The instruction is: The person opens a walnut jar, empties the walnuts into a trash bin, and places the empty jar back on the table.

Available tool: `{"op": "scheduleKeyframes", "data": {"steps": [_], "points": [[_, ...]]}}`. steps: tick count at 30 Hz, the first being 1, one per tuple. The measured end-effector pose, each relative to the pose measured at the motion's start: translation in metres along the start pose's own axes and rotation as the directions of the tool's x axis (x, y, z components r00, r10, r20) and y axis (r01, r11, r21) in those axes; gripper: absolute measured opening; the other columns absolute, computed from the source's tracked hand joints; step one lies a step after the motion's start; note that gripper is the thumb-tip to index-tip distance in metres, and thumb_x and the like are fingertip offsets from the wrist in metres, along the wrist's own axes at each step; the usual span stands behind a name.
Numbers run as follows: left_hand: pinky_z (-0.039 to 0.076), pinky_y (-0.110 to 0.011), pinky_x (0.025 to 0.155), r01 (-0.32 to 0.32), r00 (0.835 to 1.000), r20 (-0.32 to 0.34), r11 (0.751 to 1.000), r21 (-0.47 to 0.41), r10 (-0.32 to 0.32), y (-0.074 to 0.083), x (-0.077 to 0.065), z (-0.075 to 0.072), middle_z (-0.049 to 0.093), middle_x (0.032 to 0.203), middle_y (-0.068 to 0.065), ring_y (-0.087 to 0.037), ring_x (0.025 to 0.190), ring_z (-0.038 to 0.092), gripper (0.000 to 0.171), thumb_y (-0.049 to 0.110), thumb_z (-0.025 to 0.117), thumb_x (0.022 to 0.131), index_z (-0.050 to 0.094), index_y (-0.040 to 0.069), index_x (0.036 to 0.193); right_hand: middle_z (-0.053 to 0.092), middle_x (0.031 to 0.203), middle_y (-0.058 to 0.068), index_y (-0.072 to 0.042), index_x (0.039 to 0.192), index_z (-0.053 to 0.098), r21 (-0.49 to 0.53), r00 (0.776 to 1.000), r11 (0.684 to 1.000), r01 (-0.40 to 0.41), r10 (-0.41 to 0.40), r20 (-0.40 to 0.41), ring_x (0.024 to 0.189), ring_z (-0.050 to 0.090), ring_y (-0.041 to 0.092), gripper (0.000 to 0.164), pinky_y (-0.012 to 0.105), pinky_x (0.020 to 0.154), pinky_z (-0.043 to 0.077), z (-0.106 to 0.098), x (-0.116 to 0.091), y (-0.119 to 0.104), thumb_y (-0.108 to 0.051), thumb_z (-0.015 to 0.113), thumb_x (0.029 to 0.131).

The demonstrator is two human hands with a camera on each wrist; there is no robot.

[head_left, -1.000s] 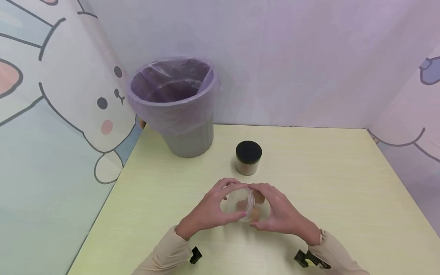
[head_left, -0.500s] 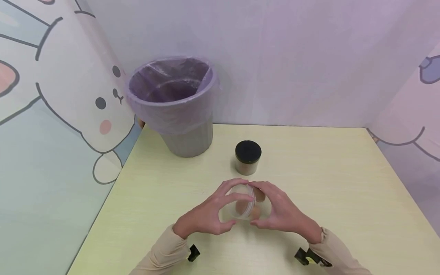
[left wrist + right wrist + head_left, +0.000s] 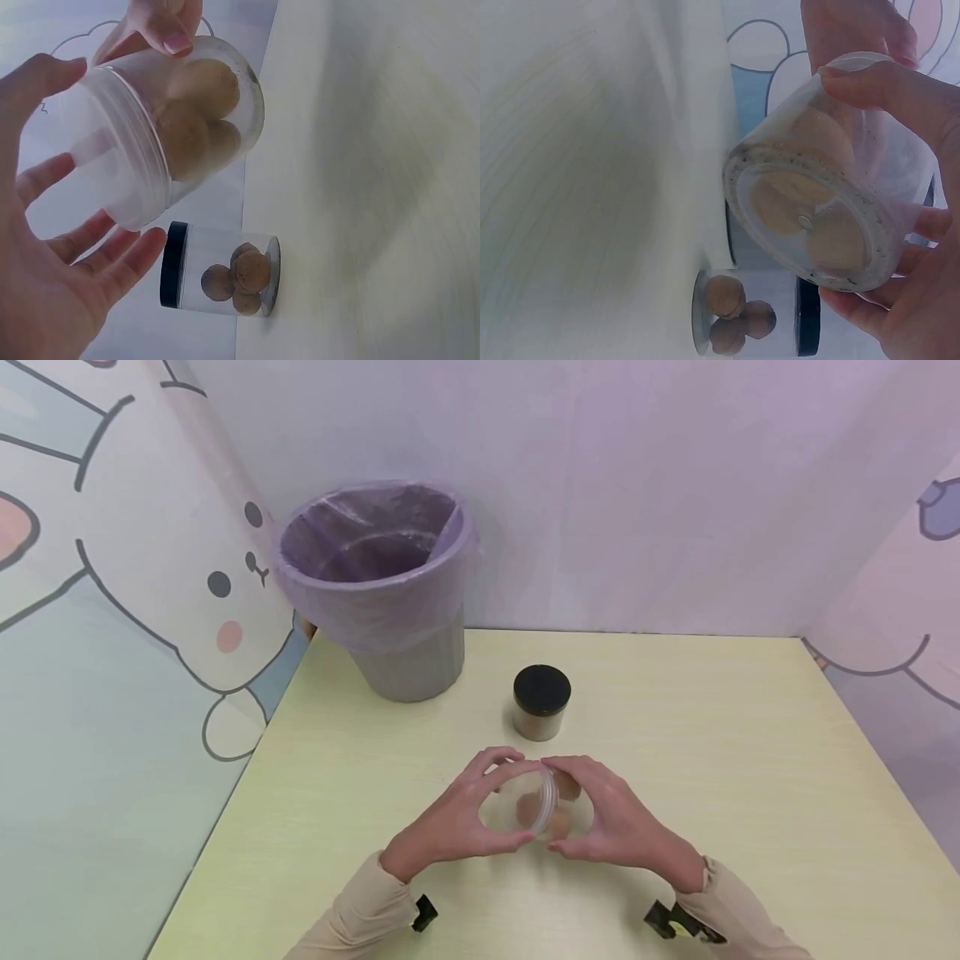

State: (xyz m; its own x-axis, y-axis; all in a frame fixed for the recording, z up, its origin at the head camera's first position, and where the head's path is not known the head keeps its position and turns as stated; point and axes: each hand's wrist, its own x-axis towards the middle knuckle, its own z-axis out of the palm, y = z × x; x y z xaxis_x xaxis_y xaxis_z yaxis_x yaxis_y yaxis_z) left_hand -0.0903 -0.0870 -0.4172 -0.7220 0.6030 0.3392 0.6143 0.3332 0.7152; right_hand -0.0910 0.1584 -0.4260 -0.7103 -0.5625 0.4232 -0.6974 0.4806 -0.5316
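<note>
So both hands are on a clear, round, see-through jar (image 3: 805,222), plastic by the look of it, held up off the pale yellow wood-look tabletop (image 3: 712,735). It's tipped well over on its side, translucent ribbed lid (image 3: 124,146) toward the left hand (image 3: 465,814), base toward the right hand (image 3: 618,822).

The left grip is curved around the lid's edge, thumb on one side and fingers on the other, kinda light; can't tell how hard it's pressing. The right grip is wrapped around the jar body, thumb opposite the fingers. My guess is that's the whole reason for the sideways hold: the right steadies the body while the left gets the full rim, and neither blocks the other. Inside are some brown, roundish, walnut-like balls (image 3: 184,139), bunched together, probably just from the tilt.

Just beyond the hands, a clear jar with a black lid (image 3: 193,255) stands upright with similar brown balls in it, touched by neither hand. I'd say it's parked there to be near but out of the way. The grey ribbed bin with a purplish plastic liner (image 3: 416,664) sits back left, clear of the elbows.
</note>
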Motion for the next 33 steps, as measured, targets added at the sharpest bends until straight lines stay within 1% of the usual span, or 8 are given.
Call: {"op": "scheduleKeyframes", "data": {"steps": [4,9,13,17,21,24,28,33], "points": [[0.048,-0.031,0.083,0.048,0.998,-0.034,0.998,-0.031,-0.049,0.001,0.0,0.004,0.04,0.129,0.012,-0.01,0.114,0.047,0.069,0.045,0.075,0.076,0.046,0.033,0.137,0.053,0.122,-0.005,-0.011,0.134,0.047,0.001,1.0,1.0,-0.017,0.017,0.012,0.104,0.052,0.01,0.091,0.029,0.085,0.046,0.0,-0.001,-0.001,-0.035,0.088,0.057],[0.043,-0.034,0.095,0.049,0.999,-0.016,0.999,-0.021,-0.05,0.003,-0.001,0.001,0.036,0.136,0.014,-0.009,0.122,0.042,0.07,0.045,0.074,0.077,0.043,0.034,0.138,0.053,0.122,-0.005,-0.011,0.134,0.047,0.005,1.0,1.0,-0.012,0.012,0.008,0.104,0.052,0.01,0.091,0.03,0.085,0.046,-0.001,-0.001,-0.001,-0.036,0.088,0.057],[0.041,-0.038,0.098,-0.02,0.999,0.05,1.0,-0.006,0.02,0.005,-0.001,-0.006,0.03,0.144,0.01,-0.011,0.131,0.031,0.069,0.031,0.074,0.078,0.041,0.032,0.139,0.054,0.122,-0.005,-0.011,0.134,0.047,0.003,1.0,1.0,0.004,-0.004,-0.003,0.103,0.052,0.009,0.092,0.031,0.084,0.047,0.0,0.0,-0.001,-0.035,0.089,0.055],[0.039,-0.038,0.1,-0.117,0.987,0.108,0.993,0.012,0.115,0.007,0.001,-0.011,0.027,0.148,0.003,-0.015,0.135,0.026,0.068,0.018,0.07,0.075,0.045,0.029,0.136,0.054,0.122,-0.004,-0.011,0.134,0.048,0.002,1.0,1.0,0.017,-0.017,-0.017,0.103,0.053,0.011,0.092,0.033,0.083,0.048,0.0,-0.001,0.0,-0.033,0.089,0.055],[0.037,-0.041,0.101,-0.154,0.979,0.136,0.988,0.014,0.15,0.007,0.002,-0.01,0.026,0.149,0.001,-0.015,0.136,0.023,0.065,0.012,0.069,0.073,0.048,0.029,0.133,0.054,0.122,-0.005,-0.012,0.134,0.047,0.014,1.0,1.0,0.004,-0.004,-0.003,0.105,0.053,0.011,0.092,0.032,0.084,0.047,0.001,-0.001,0.0,-0.033,0.089,0.055],[0.037,-0.043,0.101,-0.154,0.979,0.14,0.988,0.019,0.15,0.007,0.001,-0.009,0.026,0.149,0.001,-0.015,0.136,0.023,0.066,0.009,0.069,0.072,0.05,0.029,0.132,0.053,0.123,-0.007,-0.012,0.134,0.048,0.015,1.0,1.0,-0.003,0.003,0.002,0.105,0.052,0.01,0.092,0.03,0.085,0.047,0.001,-0.002,0.0,-0.034,0.09,0.054],[0.04,-0.039,0.099,-0.13,0.985,0.116,0.991,0.029,0.126,0.006,0.001,-0.008,0.029,0.147,0.002,-0.015,0.134,0.026,0.069,0.01,0.071,0.071,0.049,0.03,0.133,0.053,0.122,-0.008,-0.012,0.134,0.048,0.01,1.0,1.0,-0.002,0.002,-0.004,0.105,0.052,0.009,0.093,0.03,0.084,0.047,0.002,-0.002,-0.001,-0.033,0.09,0.053],[0.045,-0.034,0.09,-0.037,0.999,0.035,0.997,0.064,0.034,0.007,0.001,-0.004,0.037,0.138,0.007,-0.01,0.127,0.033,0.067,0.029,0.075,0.076,0.047,0.032,0.136,0.053,0.122,-0.009,-0.012,0.134,0.048,0.008,1.0,1.0,-0.002,0.002,-0.014,0.102,0.052,0.007,0.093,0.028,0.082,0.047,0.001,-0.002,0.0,-0.033,0.09,0.053]]}}
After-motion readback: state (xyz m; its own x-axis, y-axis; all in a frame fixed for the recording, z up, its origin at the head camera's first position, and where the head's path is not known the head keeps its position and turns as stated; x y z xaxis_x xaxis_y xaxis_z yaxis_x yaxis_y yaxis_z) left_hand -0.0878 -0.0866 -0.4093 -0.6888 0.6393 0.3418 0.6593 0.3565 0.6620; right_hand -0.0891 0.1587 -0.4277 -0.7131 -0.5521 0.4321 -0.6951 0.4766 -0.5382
